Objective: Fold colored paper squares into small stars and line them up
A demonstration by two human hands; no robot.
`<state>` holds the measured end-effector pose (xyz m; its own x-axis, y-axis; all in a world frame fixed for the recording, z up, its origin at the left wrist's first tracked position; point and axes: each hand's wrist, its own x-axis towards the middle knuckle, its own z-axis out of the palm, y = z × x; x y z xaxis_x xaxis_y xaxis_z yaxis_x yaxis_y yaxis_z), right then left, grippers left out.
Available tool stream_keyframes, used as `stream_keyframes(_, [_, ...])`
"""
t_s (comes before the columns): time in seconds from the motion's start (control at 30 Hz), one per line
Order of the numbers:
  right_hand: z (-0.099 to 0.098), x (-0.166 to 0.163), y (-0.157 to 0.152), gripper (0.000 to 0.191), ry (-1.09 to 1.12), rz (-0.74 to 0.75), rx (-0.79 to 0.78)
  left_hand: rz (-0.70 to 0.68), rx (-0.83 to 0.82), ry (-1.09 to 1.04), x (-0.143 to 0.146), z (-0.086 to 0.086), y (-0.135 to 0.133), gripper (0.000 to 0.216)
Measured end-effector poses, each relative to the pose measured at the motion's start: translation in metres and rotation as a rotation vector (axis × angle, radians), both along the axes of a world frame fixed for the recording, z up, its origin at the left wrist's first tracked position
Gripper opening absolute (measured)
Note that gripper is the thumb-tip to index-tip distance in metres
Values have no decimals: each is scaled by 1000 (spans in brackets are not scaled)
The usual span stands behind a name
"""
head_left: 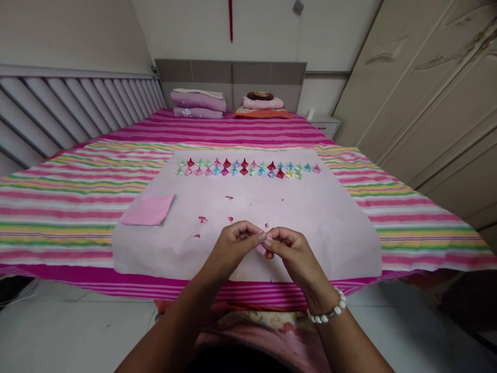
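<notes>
Between my two hands is a small piece of folded pink paper (261,249), mostly hidden by the fingers. My left hand (237,241) pinches it with thumb and forefinger from the left. From the right, my right hand (290,252) grips it too, and the fingertips of both hands meet. A bracelet of white beads (328,310) circles my right wrist. Under the hands lies a large pale sheet (330,233). Beyond them stand two rows of small folded paper pieces (244,170) in pink, red, green, blue and yellow.
A stack of square paper (149,210), pink on top, lies at left on the sheet. Small red scraps (202,220) are scattered mid-sheet. The bed has a striped cover (70,197), folded purple bedding (199,103) and a railing (77,103). A wardrobe (427,93) stands right.
</notes>
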<state>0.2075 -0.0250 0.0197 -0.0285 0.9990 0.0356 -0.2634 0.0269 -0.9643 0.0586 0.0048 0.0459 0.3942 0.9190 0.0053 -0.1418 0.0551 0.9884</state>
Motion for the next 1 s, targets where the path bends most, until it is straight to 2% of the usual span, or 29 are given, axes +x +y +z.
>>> stream_keyframes(0.13, [-1,-5,-2,20,1,40,-38,80,-36,-81,3,-3,-1,20])
stream_keyframes(0.23, [-3,-9,-3,23,-28,66,-23,86,-92,-117,7,-8,-3,21])
stream_keyframes(0.4, [-8,-14,0,22,-40,6,-10,72,-175,-168,11,-14,1,25])
stream_keyframes(0.5, [-10,-14,1,23,28,-64,-39,91,-80,-99,9,-15,2,17])
stream_keyframes(0.6, [-9,-11,1,23,50,-104,-45,114,21,-109,5,-14,1,23])
stream_keyframes(0.7, [-6,-7,0,20,30,-159,1,126,65,-133,0,-14,0,21])
stream_keyframes(0.77, [-3,-3,-1,27,34,-192,54,105,75,-108,-2,-12,-2,19])
stream_keyframes(0.9, [2,2,-4,26,29,-138,97,73,66,-45,-4,-4,-4,17])
stream_keyframes(1.0, [4,4,-5,27,34,-97,60,-30,36,-40,-5,1,-4,18])
